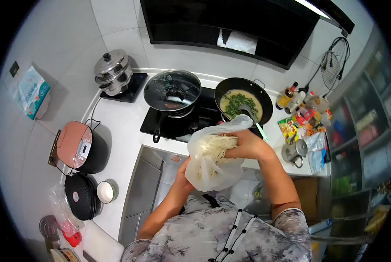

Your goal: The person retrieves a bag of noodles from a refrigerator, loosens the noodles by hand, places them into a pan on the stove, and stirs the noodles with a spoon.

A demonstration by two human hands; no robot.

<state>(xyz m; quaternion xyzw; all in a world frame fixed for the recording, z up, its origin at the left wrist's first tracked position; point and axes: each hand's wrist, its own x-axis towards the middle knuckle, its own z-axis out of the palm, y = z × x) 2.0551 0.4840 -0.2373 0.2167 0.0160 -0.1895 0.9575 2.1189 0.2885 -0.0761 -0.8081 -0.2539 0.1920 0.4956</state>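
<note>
A white translucent plastic bag (pixel 223 179) hangs in front of my body, its mouth open. My left hand (pixel 183 175) is closed on the bag's left side, its fingers partly behind the plastic. Pale thin noodles (pixel 210 150) fill the bag. My right hand (pixel 246 146) reaches in at the bag's upper right, its fingers closed round a bunch of the noodles. Just beyond the bag, a black wok (pixel 265 102) on the stove holds pale broth with chopped greens (pixel 238 101). A ladle with a light green handle (pixel 259 130) rests in it.
Left of the wok, a lidded frying pan (pixel 172 91) sits on the black stove (pixel 154 122). A steel steamer pot (pixel 114 72) stands farther left, above a pink rice cooker (pixel 75 144). Bottles (pixel 287 96), seasoning packets (pixel 288 129) and a metal pitcher (pixel 295 152) occupy the right counter.
</note>
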